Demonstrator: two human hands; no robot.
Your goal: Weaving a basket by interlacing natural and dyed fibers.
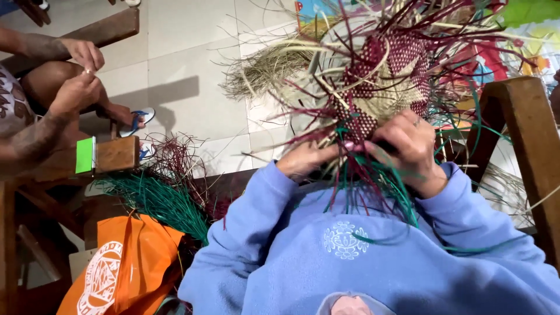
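Woven panel (382, 81), maroon and natural straw, rises beyond our hands. Our left hand (306, 158) and right hand (411, 149) close their fingers on green strands (385, 181); loose ends remain unwoven, we judge.

Matt straw weave (385, 81), fleece sleeves (256, 204)

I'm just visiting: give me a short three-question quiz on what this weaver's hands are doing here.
1. True or false: both hands, left hand and right hand, grip the weave.
2. Which colour are the strands bundled on the floor at the left? A green, B blue, C yellow.
3. Fill in: the right hand wears a ____.

Key: 1 true; 2 A; 3 ring.
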